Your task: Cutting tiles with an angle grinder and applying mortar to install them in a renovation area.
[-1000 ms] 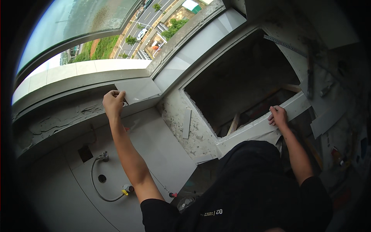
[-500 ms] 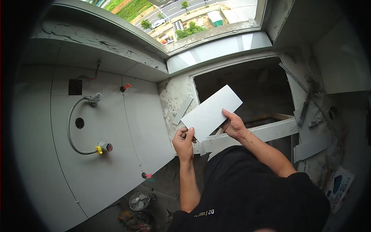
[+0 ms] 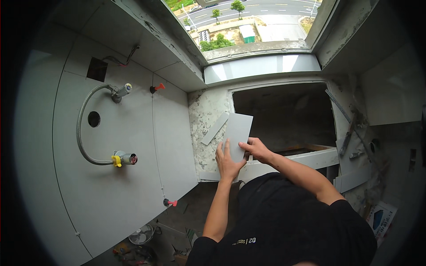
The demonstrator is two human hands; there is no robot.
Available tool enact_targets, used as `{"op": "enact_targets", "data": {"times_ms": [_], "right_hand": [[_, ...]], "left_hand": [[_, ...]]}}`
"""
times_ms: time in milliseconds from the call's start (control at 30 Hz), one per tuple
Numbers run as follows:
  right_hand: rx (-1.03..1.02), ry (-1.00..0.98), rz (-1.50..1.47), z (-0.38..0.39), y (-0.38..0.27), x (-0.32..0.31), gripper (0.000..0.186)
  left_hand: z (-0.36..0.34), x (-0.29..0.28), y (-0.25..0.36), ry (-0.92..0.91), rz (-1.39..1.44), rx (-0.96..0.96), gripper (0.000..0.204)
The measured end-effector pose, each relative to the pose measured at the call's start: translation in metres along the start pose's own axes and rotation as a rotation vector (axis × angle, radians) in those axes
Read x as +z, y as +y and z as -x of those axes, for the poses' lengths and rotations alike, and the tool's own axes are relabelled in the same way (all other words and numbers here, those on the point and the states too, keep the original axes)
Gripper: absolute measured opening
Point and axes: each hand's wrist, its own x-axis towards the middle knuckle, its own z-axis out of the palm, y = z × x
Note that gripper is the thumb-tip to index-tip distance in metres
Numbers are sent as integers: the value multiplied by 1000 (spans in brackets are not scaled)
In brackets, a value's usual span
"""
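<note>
A pale grey rectangular piece of tile [image 3: 239,126] is held over the left part of the rough counter, long side pointing away from me. My left hand [image 3: 229,165] spans its near end, fingers on its face and left edge, thumb toward the right edge. With the thumb on top, my right hand [image 3: 259,150] grips the tile's right edge; its other fingers are partly hidden. Just left of the tile, a narrow tile strip [image 3: 214,128] lies slanted on the counter [image 3: 199,106].
A large rectangular opening [image 3: 288,111] cuts through the counter. On the tiled left wall stick out a braided hose [image 3: 80,128], a lower valve [image 3: 126,158] and red tile clips [image 3: 159,87]. More tile pieces [image 3: 353,179] lie at right. A fan [image 3: 142,235] is on the floor.
The tile has moved left and nearer the counter, turning from a slant to nearly lengthwise. My left hand now spreads over its near end. The head view has shifted.
</note>
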Motion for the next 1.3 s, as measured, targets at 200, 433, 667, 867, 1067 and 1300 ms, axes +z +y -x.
{"op": "enact_targets", "data": {"times_ms": [200, 433, 667, 867, 1067, 1300], "right_hand": [[-46, 24, 123, 6, -11, -16, 41], [-161, 471, 582, 126, 33, -118, 39], [-181, 875, 521, 260, 96, -180, 30], [-137, 1557, 471, 392, 157, -248, 24], [459, 2217, 257, 486, 221, -378, 76], [581, 1987, 54, 504, 249, -422, 77]], "left_hand": [[-41, 23, -73, 191, 89, -152, 112], [-76, 43, -150, 232, -116, -150, 104], [-82, 56, -210, 231, -378, -62, 101], [-79, 49, -178, -9, -343, -128, 139], [-73, 50, -142, 186, -521, -112, 94], [-42, 105, -41, 113, -355, 78, 64]]}}
